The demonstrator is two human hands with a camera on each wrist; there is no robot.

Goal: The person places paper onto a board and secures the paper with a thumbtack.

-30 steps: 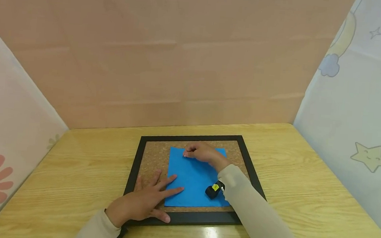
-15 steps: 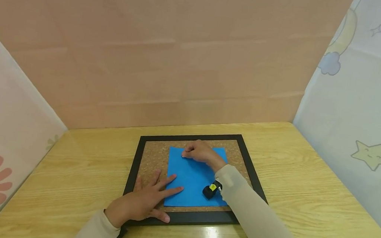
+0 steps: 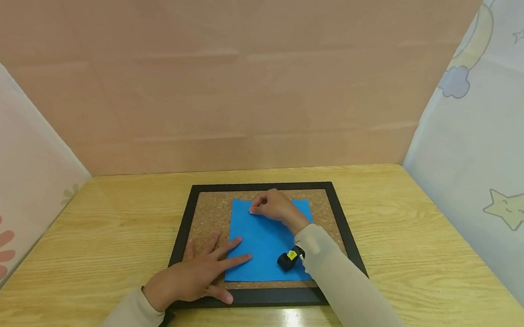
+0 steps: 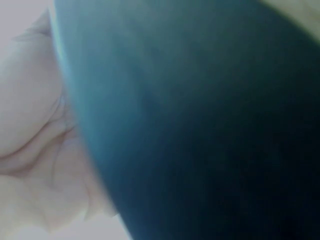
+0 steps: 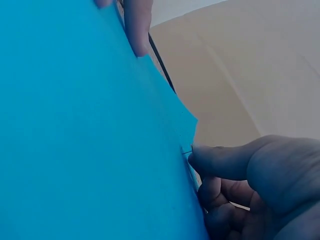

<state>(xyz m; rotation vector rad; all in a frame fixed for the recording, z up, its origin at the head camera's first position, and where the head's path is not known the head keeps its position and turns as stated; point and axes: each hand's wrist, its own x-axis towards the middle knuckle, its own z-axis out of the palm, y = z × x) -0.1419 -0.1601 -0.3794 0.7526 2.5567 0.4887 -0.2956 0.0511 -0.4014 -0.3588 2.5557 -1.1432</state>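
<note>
One wooden table [image 3: 420, 268] bears a cork board [image 3: 207, 213]; cardboard wall [image 3: 231, 79] behind.

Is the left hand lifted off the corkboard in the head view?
No, the left hand lies flat with fingers spread on the corkboard, fingertips on the edge of the blue paper.

blue sheet [image 3: 262, 243]: matt paper | board [image 3: 209, 216]: rough cork, black frame | table [image 3: 421, 258]: glossy wood

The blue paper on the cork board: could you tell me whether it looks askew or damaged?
Nothing stands out: the blue paper lies flat and roughly square on the cork board, left hand pressing one edge, right hand near the far edge.
</note>
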